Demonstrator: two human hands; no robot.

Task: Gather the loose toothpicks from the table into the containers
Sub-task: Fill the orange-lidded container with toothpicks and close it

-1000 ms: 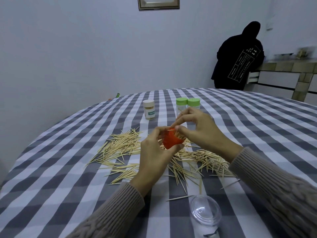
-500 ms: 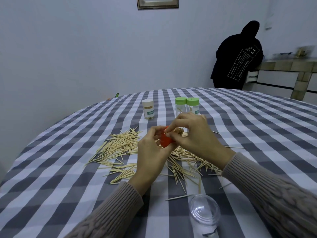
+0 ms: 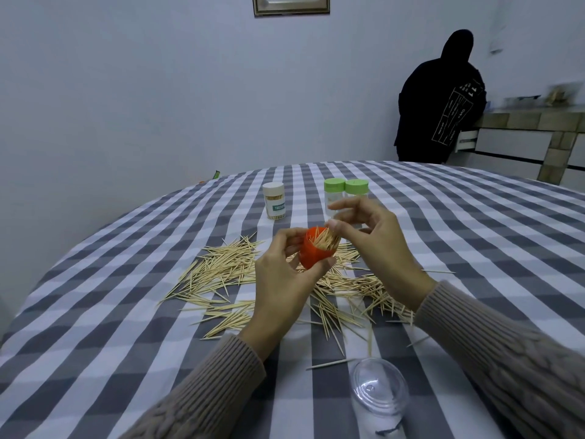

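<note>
My left hand [image 3: 281, 280] grips a small orange container [image 3: 311, 253], held above the table and tilted, with a bundle of toothpicks [image 3: 327, 240] sticking out of its mouth. My right hand [image 3: 376, 242] hovers just right of the mouth, thumb and forefinger at the tips of that bundle, other fingers spread. Loose toothpicks [image 3: 221, 270] lie scattered in a wide heap on the checked tablecloth [image 3: 110, 312] beneath both hands, and more loose toothpicks [image 3: 373, 293] lie to the right.
A white-capped toothpick jar [image 3: 274, 201] and two green-capped jars [image 3: 345, 191] stand behind the heap. A clear plastic lid or cup [image 3: 378, 391] lies near the front edge. A person in black [image 3: 440, 103] stands at a counter far right.
The orange container has tipped so its open mouth and the toothpicks inside show. My right hand has lifted and opened its fingers above the bundle.
</note>
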